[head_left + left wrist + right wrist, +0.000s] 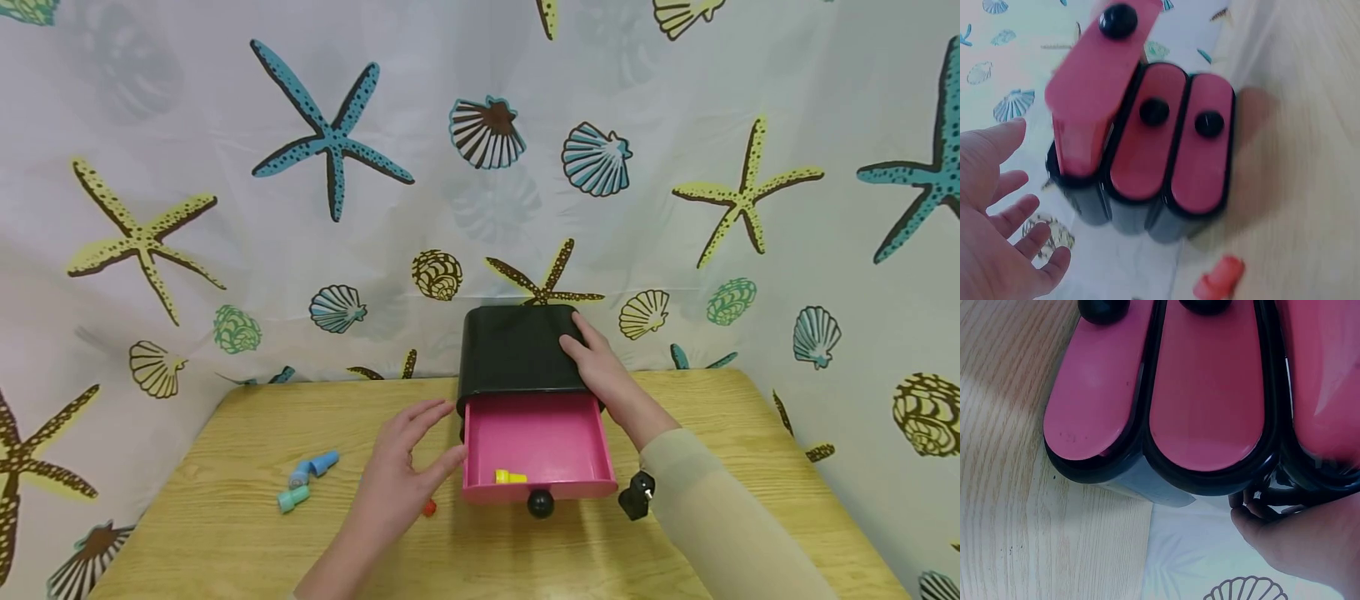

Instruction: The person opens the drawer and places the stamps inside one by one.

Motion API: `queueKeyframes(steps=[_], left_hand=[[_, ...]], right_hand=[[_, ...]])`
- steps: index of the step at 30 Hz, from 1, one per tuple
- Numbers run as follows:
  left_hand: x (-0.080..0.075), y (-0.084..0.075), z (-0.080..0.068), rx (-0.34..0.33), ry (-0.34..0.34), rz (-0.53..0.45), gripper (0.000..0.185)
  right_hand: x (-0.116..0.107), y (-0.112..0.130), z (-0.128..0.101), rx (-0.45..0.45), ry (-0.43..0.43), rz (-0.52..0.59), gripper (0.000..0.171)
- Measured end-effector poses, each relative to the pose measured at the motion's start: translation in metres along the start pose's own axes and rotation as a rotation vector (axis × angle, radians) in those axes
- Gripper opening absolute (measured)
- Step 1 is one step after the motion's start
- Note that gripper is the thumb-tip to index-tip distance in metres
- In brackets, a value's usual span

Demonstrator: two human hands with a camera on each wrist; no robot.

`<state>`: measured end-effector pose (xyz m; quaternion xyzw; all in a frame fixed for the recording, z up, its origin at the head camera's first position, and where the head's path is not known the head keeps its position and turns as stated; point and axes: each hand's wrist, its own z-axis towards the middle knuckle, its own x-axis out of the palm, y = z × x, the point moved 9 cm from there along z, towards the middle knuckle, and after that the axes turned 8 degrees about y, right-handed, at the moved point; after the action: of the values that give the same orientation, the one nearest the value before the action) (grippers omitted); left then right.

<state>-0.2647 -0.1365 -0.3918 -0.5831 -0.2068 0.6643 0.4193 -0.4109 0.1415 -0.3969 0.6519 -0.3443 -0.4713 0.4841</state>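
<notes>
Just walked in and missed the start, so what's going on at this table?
A person steadies a small black drawer box with the right hand resting on its top. Its top pink drawer is pulled out, with a small yellow piece inside. The left hand hovers open beside the drawer, holding nothing. A small red piece lies on the wooden table near it; blue and green pieces lie farther left.

Lighting: bright, even, diffuse; soft shadows only. Head view: sharp, edges bowed by wide lens. Left wrist view: motion-blurred, washed out. Right wrist view: sharp, bluish cast.
</notes>
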Motion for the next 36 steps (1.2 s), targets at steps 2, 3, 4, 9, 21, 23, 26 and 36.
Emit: queueKeyframes(steps=[2, 3, 4, 9, 21, 23, 26, 36], left_hand=[[-0.007, 0.01, -0.004, -0.035, 0.005, 0.011, 0.063], [-0.01, 0.015, -0.007, -0.051, 0.007, 0.019, 0.065], [-0.013, 0.019, -0.009, -0.061, 0.009, 0.022, 0.066], [-0.032, 0.034, -0.018, -0.067, -0.001, 0.071, 0.07], [-0.071, 0.066, -0.039, -0.043, -0.062, 0.182, 0.075], [-0.076, 0.071, -0.042, -0.061, -0.061, 0.199, 0.076], [-0.084, 0.083, -0.046, -0.111, -0.044, 0.211, 0.079], [-0.111, 0.116, -0.064, -0.117, -0.074, 0.282, 0.077]], right_hand=[[0.0, 0.0, 0.0, -0.001, 0.0, -0.002, 0.071], [0.001, 0.0, 0.001, 0.001, 0.0, -0.003, 0.071], [0.001, 0.0, 0.001, 0.003, 0.0, -0.003, 0.071], [0.0, -0.001, 0.001, 0.005, -0.003, -0.002, 0.071], [0.0, 0.0, 0.001, -0.001, 0.007, 0.004, 0.071], [0.001, 0.001, -0.001, 0.001, 0.008, 0.009, 0.071], [0.001, 0.001, -0.002, 0.002, 0.006, 0.003, 0.071], [0.0, 0.0, -0.001, -0.002, 0.001, -0.003, 0.071]])
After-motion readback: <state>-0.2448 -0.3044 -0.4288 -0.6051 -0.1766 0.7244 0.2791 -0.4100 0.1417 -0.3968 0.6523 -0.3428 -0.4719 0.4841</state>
